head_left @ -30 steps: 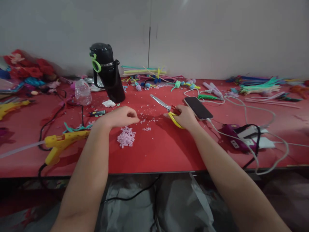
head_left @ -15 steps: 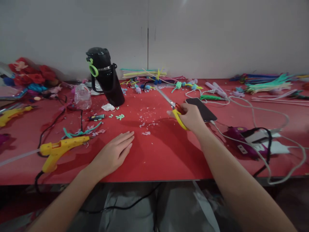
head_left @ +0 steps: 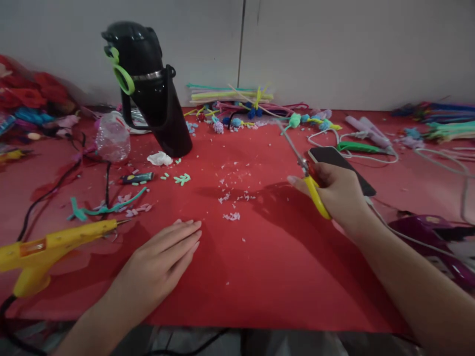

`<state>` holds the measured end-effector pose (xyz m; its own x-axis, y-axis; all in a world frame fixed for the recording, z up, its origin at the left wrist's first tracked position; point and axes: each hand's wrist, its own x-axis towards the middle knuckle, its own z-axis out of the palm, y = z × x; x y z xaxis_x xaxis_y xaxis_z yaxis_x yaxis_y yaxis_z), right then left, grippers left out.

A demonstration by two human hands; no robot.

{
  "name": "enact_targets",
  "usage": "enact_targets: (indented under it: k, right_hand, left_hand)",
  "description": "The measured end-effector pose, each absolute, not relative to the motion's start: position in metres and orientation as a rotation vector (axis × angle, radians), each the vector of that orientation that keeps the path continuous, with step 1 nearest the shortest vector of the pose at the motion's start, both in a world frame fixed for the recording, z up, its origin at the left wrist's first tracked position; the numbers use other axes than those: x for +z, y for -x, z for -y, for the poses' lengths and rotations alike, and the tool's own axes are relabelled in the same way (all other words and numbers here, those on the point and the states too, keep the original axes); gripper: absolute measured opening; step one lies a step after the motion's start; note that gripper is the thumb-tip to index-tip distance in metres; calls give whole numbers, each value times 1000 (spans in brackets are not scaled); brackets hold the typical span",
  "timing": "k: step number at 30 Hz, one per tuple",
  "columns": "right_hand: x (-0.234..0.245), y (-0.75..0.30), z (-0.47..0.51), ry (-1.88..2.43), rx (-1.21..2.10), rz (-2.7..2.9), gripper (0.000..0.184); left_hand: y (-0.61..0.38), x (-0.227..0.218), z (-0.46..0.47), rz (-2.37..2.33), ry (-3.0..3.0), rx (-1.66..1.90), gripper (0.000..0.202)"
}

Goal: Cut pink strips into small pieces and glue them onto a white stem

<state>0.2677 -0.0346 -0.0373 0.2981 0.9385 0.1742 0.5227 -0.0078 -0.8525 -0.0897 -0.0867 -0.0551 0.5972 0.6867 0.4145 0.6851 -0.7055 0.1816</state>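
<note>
My left hand [head_left: 159, 264] lies flat on the red table [head_left: 267, 277], palm down, fingers stretched out together. It holds nothing. My right hand [head_left: 339, 195] is closed round the yellow handles of a pair of scissors [head_left: 304, 170], lifted above the table, blades pointing away toward the back. A dark phone [head_left: 339, 160] lies just behind this hand. Small pale cut bits [head_left: 232, 198] are scattered between my hands. A yellow glue gun [head_left: 52, 244] lies left of my left hand.
A black flask [head_left: 152, 94] with a green ring stands at the back left beside a clear plastic bottle [head_left: 112, 138]. Pipe cleaners [head_left: 237, 99] and pompoms lie along the wall. White cables [head_left: 389, 153] and a purple glue gun [head_left: 434, 237] are on the right.
My left hand drew back from the pink pile, which is now out of sight, and flattened on the table. My right hand lifted the scissors. The camera moved closer.
</note>
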Motion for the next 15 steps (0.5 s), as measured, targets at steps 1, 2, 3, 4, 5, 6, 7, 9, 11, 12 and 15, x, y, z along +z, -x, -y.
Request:
enact_targets:
  k: [1,2,3,4,5,6,7,9,11,12,15]
  right_hand:
    - [-39,-268,36,1662,585,1313,50]
    - [-39,-269,38,1667,572,1294,50]
    - [-39,-269,39,1674,547,1293,50]
    - [-39,-270,40,1679,523,1299,50]
    - [-39,-270,40,1683,506,1303,50]
    - [-38,-270,40,1685,502,1302,49]
    - [-38,-271,40,1684,509,1296,48]
    - [-37,-272,40,1672,528,1272,47]
    - [-37,-272,41,1669,535,1259,47]
    - [-37,-271,41,1675,534,1258,48]
    - [-37,-270,41,1686,526,1252,49]
  left_hand:
    - [91,-56,87,-1193,-2803,728,33]
    - [92,-56,87,-1184,-2803,722,34]
    - [93,-57,87,-1177,-2805,718,36]
    - [94,-57,87,-1170,-2808,718,37]
    - [95,-58,87,-1168,-2810,710,39]
    - [95,-58,87,-1164,-2811,701,41]
    - [95,-58,87,-1157,-2814,691,44]
    - [95,-58,86,-1139,-2819,686,49]
    - [95,-57,85,-1101,-2840,698,54]
    - [94,-56,85,-1081,-2857,707,56]
    - [93,-54,84,-1030,-2918,718,61]
